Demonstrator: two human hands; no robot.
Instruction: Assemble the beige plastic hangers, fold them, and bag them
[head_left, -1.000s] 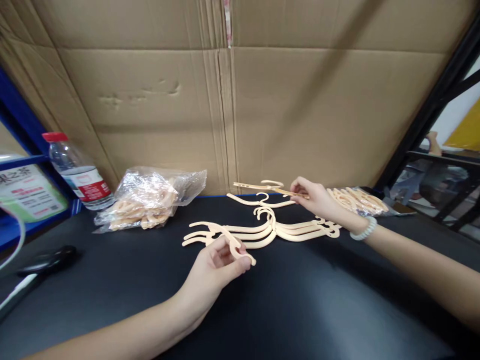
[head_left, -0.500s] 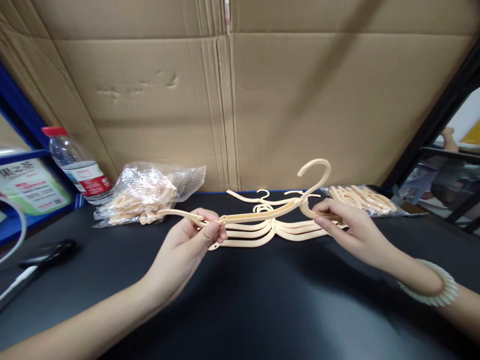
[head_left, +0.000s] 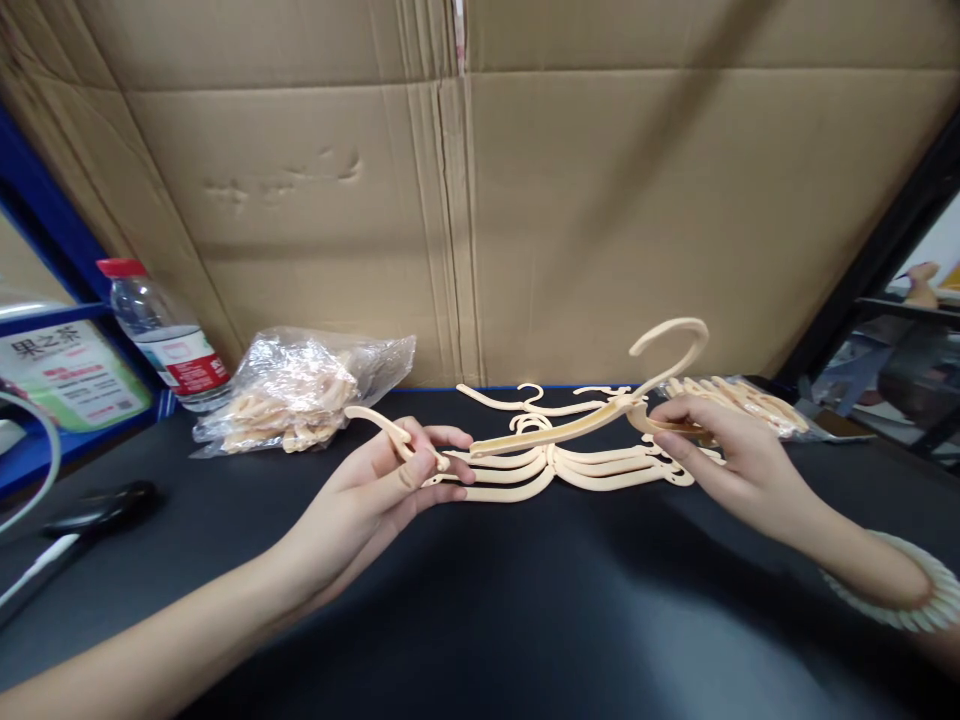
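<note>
My left hand [head_left: 386, 480] pinches a slim curved beige plastic hanger piece [head_left: 381, 422] between thumb and fingers, its free end pointing up and left. In my right hand [head_left: 724, 455] is a beige plastic clothes hanger [head_left: 559, 432], gripped by its right arm with its hook upward. The hanger's left arm reaches toward my left fingertips, and a small gap separates its end from the curved piece. Below and behind lie several beige hangers [head_left: 510, 493] side by side on the black table [head_left: 480, 600], partly covered by the held one. Another hanger [head_left: 491, 402] rests farther back.
At the back left sits a clear bag [head_left: 300, 385] of beige parts, beside a water bottle [head_left: 169, 335] with a red cap. A second bag [head_left: 757, 405] lies back right. A black device [head_left: 101, 508] with a white cable is at left. A cardboard wall [head_left: 337, 220] stands behind.
The hanger in my right hand has moved right, and its left end has come apart from the piece in my left hand. My left fingers have spread somewhat.
</note>
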